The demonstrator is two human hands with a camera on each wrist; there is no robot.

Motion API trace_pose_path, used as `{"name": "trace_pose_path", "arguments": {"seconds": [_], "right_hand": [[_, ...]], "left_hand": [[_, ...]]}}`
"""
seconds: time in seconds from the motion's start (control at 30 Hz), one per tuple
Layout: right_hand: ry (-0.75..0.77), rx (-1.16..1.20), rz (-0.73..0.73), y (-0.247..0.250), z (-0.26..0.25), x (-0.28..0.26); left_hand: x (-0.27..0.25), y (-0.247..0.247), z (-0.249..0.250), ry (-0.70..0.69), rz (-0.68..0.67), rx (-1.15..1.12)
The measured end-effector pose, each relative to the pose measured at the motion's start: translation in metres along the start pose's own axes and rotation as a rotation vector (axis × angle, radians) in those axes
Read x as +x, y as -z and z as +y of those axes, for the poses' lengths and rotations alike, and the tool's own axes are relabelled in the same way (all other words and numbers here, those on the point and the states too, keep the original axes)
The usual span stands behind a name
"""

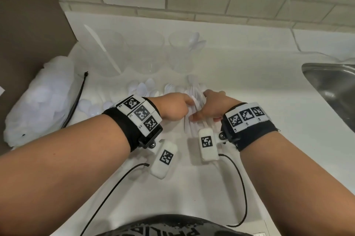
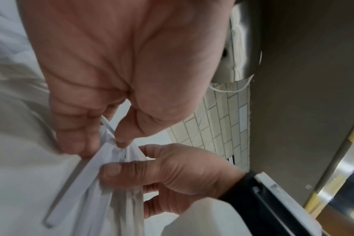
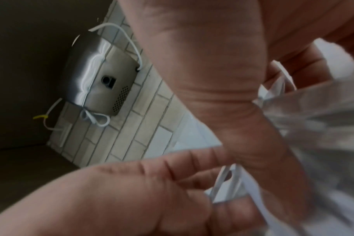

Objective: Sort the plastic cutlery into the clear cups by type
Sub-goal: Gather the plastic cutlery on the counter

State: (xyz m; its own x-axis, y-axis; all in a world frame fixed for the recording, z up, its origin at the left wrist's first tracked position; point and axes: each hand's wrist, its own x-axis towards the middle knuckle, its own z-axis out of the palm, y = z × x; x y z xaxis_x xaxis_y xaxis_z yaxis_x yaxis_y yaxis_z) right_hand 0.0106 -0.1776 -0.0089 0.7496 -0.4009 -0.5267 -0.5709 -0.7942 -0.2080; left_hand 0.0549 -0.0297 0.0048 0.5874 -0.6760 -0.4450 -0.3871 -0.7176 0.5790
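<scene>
Head view showed both hands meeting over a bundle of white plastic cutlery (image 1: 194,113) on the white counter (image 1: 249,120), in front of the clear cups. The left hand (image 1: 173,107) was curled, its thumb and fingers pinching handles in the bundle. The right hand (image 1: 210,106) was curled round the same bundle from the other side, thumb pressed on the handles. The left wrist view confirmed both grips: thumb and forefinger of the left hand (image 2: 119,89) pinched a thin handle, and the right hand (image 2: 172,172) clamped several handles under its thumb. Which kind of cutlery was in the bundle could not be told.

Loose spoons (image 1: 142,88) lay on the counter between the bundle and the cups. Three cups stood in a row: the left cup (image 1: 104,53) held a knife (image 1: 99,43) leaning, the middle cup (image 1: 147,53) sat beside it, and the right cup (image 1: 182,51) held spoons. A plastic bag (image 1: 40,99) lay left of the cups, beside a black cable tie (image 1: 76,101). A steel sink (image 1: 334,84) lay well right of the cups.
</scene>
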Motion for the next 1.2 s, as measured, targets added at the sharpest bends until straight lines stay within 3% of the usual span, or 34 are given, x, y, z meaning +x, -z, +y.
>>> {"name": "trace_pose_path", "arguments": {"seconds": [0.17,0.47,0.67,0.87,1.03,1.2], "right_hand": [[-0.047,0.067,0.028,0.003,-0.004,0.002],[0.006,0.182,0.153,0.004,0.002,-0.003],[-0.047,0.167,0.123,0.000,-0.002,-0.001],[-0.048,-0.021,0.031,0.005,-0.014,0.001],[-0.019,-0.022,0.035,0.000,-0.025,-0.003],[-0.074,-0.151,0.044,-0.004,-0.033,0.002]], "left_hand": [[0.001,-0.002,-0.001,0.054,0.104,-0.273],[-0.001,-0.008,0.005,0.076,0.074,-0.070],[0.006,-0.005,0.002,0.052,0.047,0.099],[0.003,0.002,-0.003,0.134,0.076,-0.180],[0.005,-0.004,-0.002,0.132,-0.050,-0.356],[0.011,-0.003,-0.005,0.143,-0.076,-0.352]]}}
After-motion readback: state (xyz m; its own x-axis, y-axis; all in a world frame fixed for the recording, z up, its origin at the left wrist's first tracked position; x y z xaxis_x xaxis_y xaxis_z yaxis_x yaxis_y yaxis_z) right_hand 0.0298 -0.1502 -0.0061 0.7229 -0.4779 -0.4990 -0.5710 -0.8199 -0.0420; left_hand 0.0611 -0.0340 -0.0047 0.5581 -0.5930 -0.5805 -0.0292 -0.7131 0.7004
